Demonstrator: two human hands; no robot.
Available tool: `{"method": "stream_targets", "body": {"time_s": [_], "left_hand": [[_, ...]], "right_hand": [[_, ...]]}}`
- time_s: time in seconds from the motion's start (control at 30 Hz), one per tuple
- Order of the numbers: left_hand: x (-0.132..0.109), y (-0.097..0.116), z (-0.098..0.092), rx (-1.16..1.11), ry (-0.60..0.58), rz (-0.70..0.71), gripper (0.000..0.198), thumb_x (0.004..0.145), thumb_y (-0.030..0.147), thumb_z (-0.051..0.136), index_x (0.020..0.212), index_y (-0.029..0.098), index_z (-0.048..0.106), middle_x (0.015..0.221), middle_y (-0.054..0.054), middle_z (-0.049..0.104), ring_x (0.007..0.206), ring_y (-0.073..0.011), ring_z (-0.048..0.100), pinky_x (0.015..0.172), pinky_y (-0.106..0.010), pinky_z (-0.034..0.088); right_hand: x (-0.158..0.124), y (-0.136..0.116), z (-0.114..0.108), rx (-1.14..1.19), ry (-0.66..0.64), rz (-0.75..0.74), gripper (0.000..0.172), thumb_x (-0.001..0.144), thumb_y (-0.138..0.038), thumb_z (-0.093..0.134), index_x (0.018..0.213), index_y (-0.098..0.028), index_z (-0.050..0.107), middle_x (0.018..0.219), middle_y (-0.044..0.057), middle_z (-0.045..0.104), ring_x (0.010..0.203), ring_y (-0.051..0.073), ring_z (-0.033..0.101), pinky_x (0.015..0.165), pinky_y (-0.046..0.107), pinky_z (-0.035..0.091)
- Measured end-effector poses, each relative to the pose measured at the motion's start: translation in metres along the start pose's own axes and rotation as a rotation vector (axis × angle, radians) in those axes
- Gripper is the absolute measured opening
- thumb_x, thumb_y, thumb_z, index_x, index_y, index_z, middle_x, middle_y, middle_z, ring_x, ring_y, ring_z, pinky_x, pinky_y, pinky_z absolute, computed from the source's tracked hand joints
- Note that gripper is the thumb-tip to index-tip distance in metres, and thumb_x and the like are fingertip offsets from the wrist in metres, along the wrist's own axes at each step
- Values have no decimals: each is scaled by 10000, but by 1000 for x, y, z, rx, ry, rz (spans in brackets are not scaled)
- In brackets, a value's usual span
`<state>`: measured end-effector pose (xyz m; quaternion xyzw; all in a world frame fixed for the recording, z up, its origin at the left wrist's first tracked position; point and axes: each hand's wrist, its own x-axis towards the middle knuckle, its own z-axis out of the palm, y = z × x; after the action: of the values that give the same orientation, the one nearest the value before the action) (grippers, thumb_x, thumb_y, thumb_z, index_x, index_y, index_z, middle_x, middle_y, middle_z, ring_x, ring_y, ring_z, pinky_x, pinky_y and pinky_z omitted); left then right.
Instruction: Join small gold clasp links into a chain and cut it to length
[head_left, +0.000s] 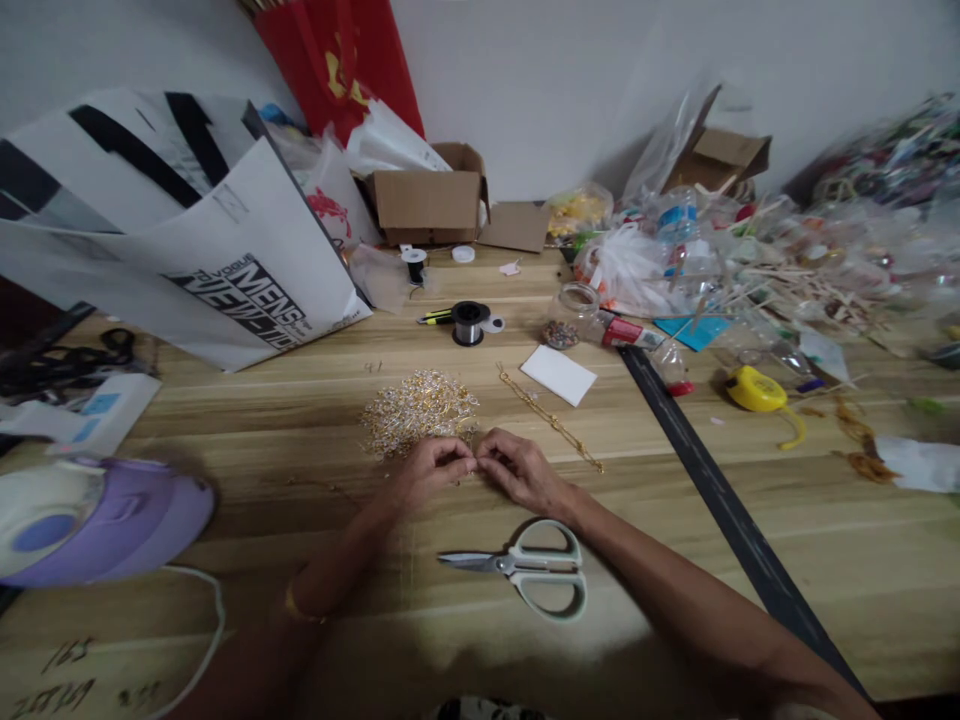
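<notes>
My left hand and my right hand meet fingertip to fingertip over the wooden table, both pinched on something too small to make out. They hover at the near edge of a heap of small gold and silver beaded pieces. A gold chain lies stretched out just right of the heap. White-handled scissors rest shut on the table below my right wrist.
A spool of wire, a white card, a bead jar, a long black ruler and a yellow tape measure lie beyond. Paper bags, cardboard boxes and craft clutter line the back; a purple device sits left.
</notes>
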<state>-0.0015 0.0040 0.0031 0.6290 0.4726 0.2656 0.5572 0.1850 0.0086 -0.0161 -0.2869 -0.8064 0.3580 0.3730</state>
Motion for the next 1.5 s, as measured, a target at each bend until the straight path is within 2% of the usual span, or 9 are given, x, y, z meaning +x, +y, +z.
{"method": "stream_targets", "body": {"time_s": [0.17, 0.5, 0.83, 1.17, 1.33, 1.5], "left_hand": [[1, -1, -2, -15, -31, 17, 236, 721, 355, 589, 662, 127, 578, 600, 21, 506, 596, -104, 459, 575, -210, 349], [0, -3, -4, 28, -14, 48, 180, 701, 296, 600, 666, 121, 625, 639, -6, 573, 620, -114, 496, 602, -220, 376], [-1, -8, -2, 93, -1, 46, 146, 684, 259, 584, 652, 120, 615, 558, 19, 510, 535, -90, 435, 515, -196, 329], [-1, -13, 4, 231, 48, 62, 122, 692, 217, 545, 668, 121, 617, 545, 16, 516, 520, -95, 452, 501, -197, 342], [0, -14, 8, 182, 104, 55, 84, 672, 188, 560, 638, 124, 603, 551, 10, 538, 526, -95, 464, 501, -194, 355], [-2, -9, 11, 7, 135, -10, 95, 654, 201, 604, 609, 122, 577, 539, 16, 538, 514, -85, 477, 489, -185, 374]], "right_hand": [[0, 0, 0, 20, -17, 20, 113, 898, -216, 469, 844, -156, 548, 771, 29, 546, 683, 119, 500, 627, 223, 406], [1, -4, -3, 28, -57, 18, 121, 898, -217, 467, 847, -149, 554, 781, 36, 555, 692, 122, 506, 638, 223, 409], [3, -6, -5, -33, -141, 48, 110, 889, -180, 456, 831, -151, 544, 773, 29, 549, 687, 121, 507, 631, 221, 403], [3, -7, -3, -57, -149, 99, 82, 858, -123, 469, 816, -149, 535, 739, 12, 539, 656, 110, 487, 610, 207, 375], [2, -9, 1, -60, -104, 164, 92, 844, -116, 478, 777, -154, 530, 687, -2, 536, 613, 103, 484, 578, 199, 369], [1, -12, 3, -43, -93, 221, 100, 867, -119, 450, 799, -164, 508, 632, -21, 522, 549, 96, 480, 539, 195, 371]]}}
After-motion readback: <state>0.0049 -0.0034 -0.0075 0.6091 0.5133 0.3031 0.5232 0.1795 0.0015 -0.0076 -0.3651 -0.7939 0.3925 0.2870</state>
